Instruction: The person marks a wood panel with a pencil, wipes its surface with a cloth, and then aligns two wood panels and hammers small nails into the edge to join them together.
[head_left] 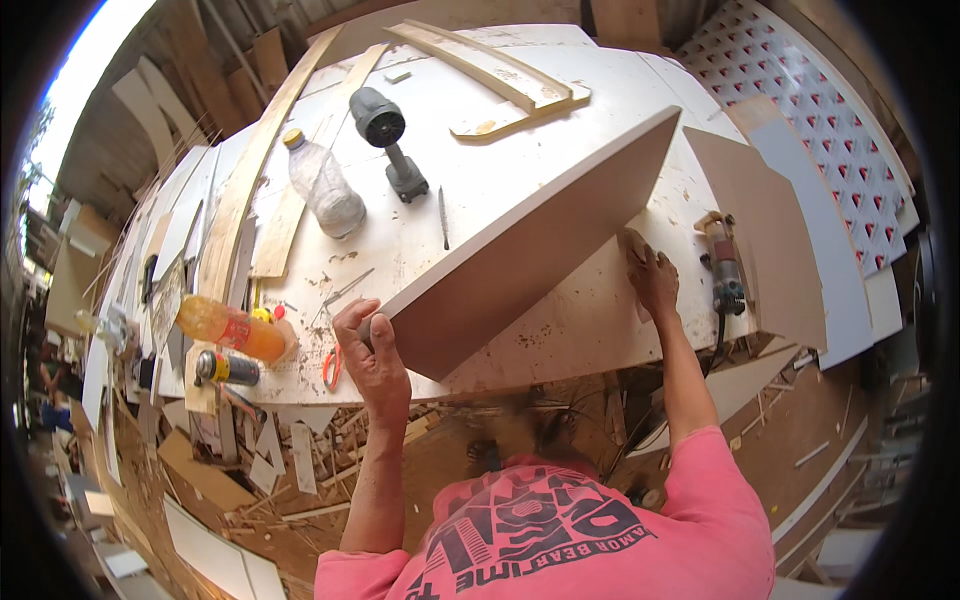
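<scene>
While the left hand (376, 362) grips the board (535, 270) at eight o'clock, I judge this positioning, requiring support from the right hand (655, 284), finger hold undetermined.

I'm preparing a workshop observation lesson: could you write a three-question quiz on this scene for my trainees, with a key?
1. Which thing does the left hand hold by its corner?
A) the orange bottle
B) the brown panel
C) the orange-handled scissors

2. True or false: the corded power tool lies to the right of the right hand.

3. Fill in: the clear plastic bottle beside the grey drill has a ____ cap.

Key: 1 B; 2 true; 3 yellow.
</scene>
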